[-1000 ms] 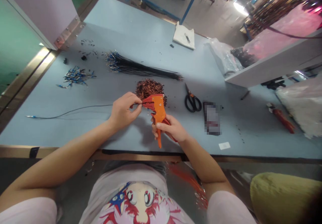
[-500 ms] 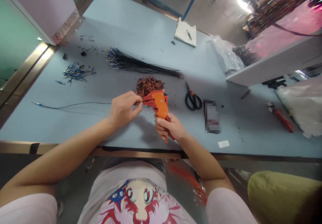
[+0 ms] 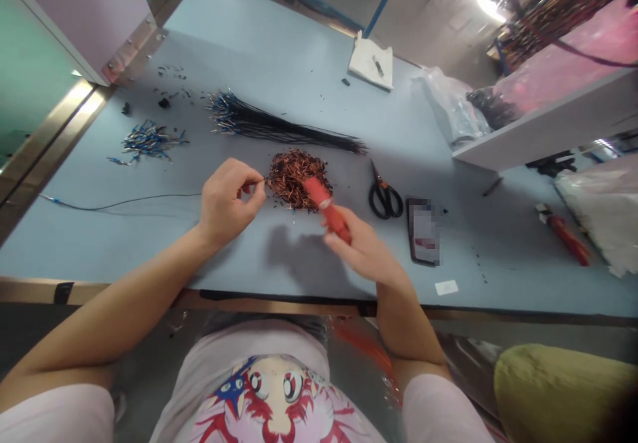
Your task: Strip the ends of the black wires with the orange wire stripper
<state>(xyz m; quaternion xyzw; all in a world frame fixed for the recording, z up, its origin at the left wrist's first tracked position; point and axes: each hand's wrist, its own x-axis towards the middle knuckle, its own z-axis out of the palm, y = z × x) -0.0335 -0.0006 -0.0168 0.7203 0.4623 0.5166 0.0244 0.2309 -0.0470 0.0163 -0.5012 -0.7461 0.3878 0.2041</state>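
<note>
My left hand is shut on a thin black wire with a blue-tipped end, and its bared tip points at a heap of copper wire clippings. My right hand grips a red-orange wire stripper, seen edge-on and apart from the wire. Its jaws sit just beside the heap. Behind the heap lies a long bundle of black wires with blue ends. A loose pile of blue-tipped wires lies further left.
Black-handled scissors and a phone lie right of my hands on the pale blue table. Further back are a white cloth and a plastic bag, below a white shelf. A red-handled tool lies far right.
The wire stripper has come off the wire, turned edge-on and moved right with my right hand. My left hand still holds the wire, now with its tip bare.
</note>
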